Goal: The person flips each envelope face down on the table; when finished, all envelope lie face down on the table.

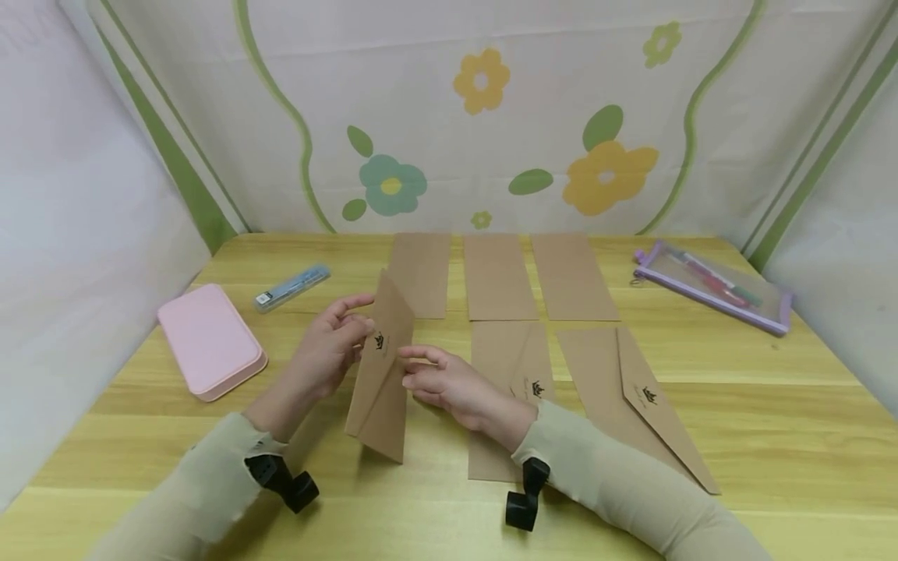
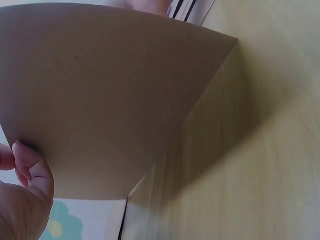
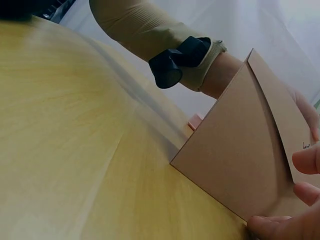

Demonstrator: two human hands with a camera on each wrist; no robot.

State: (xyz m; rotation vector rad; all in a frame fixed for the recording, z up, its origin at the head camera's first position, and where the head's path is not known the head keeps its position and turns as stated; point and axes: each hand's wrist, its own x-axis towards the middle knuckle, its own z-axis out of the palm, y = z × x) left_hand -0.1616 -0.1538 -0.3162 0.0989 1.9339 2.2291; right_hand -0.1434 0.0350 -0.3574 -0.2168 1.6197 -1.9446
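Observation:
A brown kraft paper envelope [image 1: 379, 374] stands tilted above the table, its flap with a black crown print facing the right hand. My left hand [image 1: 326, 347] pinches its left edge, thumb on the printed side. In the left wrist view the plain back of the envelope [image 2: 110, 100] fills much of the picture, and the left fingers [image 2: 35, 170] are at its edge. My right hand [image 1: 456, 386] reaches in from the right, fingers loosely bent and apart. In the right wrist view its fingertips [image 3: 306, 161] are right at the flap's edge on the envelope [image 3: 235, 150].
Three plain brown envelopes [image 1: 500, 276] lie in a row at the back. Two crown-printed ones [image 1: 501, 351] lie nearer, partly under the right forearm. A pink case [image 1: 210, 339] and a slim blue box [image 1: 293, 287] are left; a purple-edged zip pouch [image 1: 708, 284] with pens is right.

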